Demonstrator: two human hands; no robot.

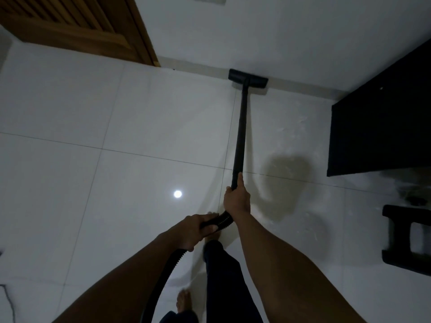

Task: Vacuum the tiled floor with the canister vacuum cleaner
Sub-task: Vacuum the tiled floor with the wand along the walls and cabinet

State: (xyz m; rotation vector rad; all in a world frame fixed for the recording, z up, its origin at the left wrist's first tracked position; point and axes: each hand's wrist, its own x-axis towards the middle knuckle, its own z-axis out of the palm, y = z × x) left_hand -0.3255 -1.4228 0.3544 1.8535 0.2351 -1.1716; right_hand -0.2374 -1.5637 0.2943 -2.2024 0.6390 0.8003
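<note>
Dark trousers (224, 276) — bare forearms (279, 259), bare feet (184, 300).

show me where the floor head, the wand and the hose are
floor head (248, 78): head view, middle of its black top side.
wand (241, 127): head view, about halfway along the black tube.
hose (225, 219): head view, the ribbed stretch just below the wand's near end.

You face a tiled floor (70, 183): wooden door (77, 26) at its far-left corner, white wall (279, 31) along its far edge, black cabinet (382, 117) at its right edge.
</note>
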